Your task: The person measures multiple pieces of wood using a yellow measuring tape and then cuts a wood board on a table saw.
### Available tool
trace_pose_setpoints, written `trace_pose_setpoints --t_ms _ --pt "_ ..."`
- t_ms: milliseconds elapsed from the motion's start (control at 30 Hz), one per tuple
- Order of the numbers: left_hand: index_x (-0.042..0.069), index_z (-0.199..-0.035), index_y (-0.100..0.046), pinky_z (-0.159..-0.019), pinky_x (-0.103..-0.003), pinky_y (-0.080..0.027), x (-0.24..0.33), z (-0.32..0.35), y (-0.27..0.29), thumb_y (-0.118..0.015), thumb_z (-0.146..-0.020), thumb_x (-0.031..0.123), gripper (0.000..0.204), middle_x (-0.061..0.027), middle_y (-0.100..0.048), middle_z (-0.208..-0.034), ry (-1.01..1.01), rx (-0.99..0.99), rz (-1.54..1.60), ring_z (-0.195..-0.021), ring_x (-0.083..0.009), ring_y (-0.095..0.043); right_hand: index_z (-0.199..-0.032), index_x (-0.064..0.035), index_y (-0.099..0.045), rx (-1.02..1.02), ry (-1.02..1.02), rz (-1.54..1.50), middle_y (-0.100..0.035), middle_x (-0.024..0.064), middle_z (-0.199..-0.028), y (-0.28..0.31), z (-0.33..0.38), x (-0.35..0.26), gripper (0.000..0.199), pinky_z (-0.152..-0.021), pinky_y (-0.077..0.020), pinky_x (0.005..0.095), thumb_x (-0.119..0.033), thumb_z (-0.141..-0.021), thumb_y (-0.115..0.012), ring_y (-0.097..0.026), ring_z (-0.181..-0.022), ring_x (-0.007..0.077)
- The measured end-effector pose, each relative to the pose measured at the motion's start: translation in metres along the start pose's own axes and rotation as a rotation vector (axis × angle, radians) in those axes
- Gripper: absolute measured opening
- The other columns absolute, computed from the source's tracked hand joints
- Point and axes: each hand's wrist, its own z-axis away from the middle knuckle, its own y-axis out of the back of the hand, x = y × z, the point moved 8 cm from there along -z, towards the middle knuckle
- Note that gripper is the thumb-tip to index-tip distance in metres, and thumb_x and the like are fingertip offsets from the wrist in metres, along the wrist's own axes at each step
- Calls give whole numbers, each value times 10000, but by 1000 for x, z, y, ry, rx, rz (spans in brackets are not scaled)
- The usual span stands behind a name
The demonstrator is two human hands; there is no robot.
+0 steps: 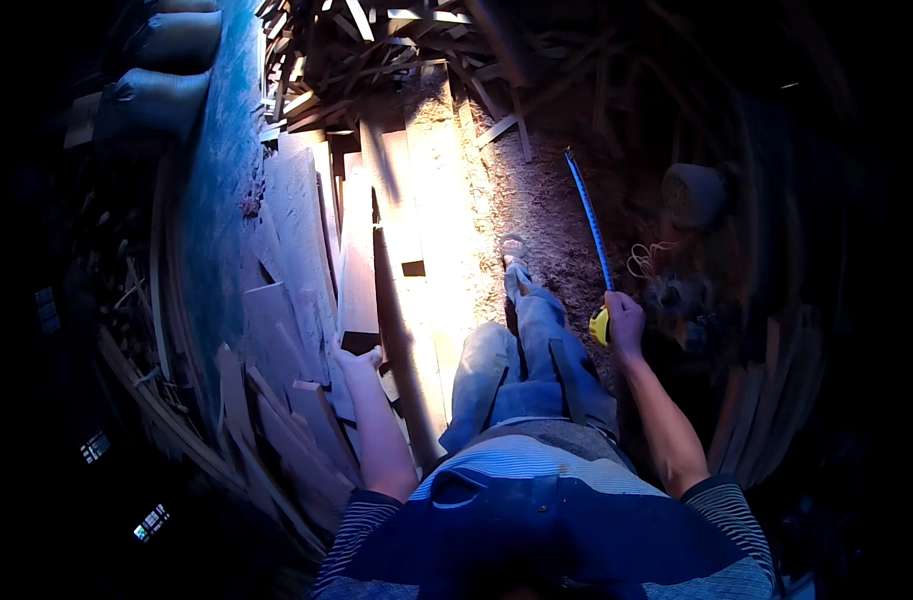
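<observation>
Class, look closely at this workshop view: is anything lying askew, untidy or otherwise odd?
Yes. Beyond the long plank, offcuts lie criss-crossed in a heap. The right hand holds a yellow tape measure with its blue blade run out over sawdust.

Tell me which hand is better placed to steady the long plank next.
Left, probably. The left hand is free and already rests at the wooden boards beside the long plank. The right hand is away over the sawdust, occupied with the yellow tape measure, its blue blade extended.
</observation>
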Motion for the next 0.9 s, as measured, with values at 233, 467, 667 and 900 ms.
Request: trace_pose_setpoints --t_ms 233,467,667,900 --pt "-18 -1343 -526 -1012 -440 -477 57 96 -61 -808 -739 360 767 -165 -641 -1261 -1005 -133 -791 -1145 -352 -624 -857 -25 -701 45 106 -110 -605 -16 -741 33 29 10 256 -648 -448 271 -255 -957 -645 -563 -687 79" --pt "26 -1437 -505 -1058 -451 -439 79 254 -30 -807 -664 484 949 -207 -605 -1364 -1282 -12 -1190 -1236 -364 -592 -870 -21 -714 89 67 -159 -619 -21 -747 89 126 84 260 -642 -457 274 -264 -947 -662 -571 -687 81" --pt "44 -1385 -565 -961 -453 -507 43 363 -23 -830 -640 514 920 -226 -696 -1202 -1595 -201 -1224 -1103 -401 -668 -866 -20 -718 197 16 -186 -637 2 -745 148 175 133 265 -650 -487 273 -268 -940 -662 -606 -687 97" --pt "101 -1427 -553 -1040 -468 -472 -89 357 -11 -858 -624 516 954 -253 -638 -1308 -1522 -386 -1440 -1214 -389 -619 -959 -20 -731 219 -40 -297 -667 9 -793 191 210 120 280 -688 -502 262 -292 -954 -664 -630 -717 102"
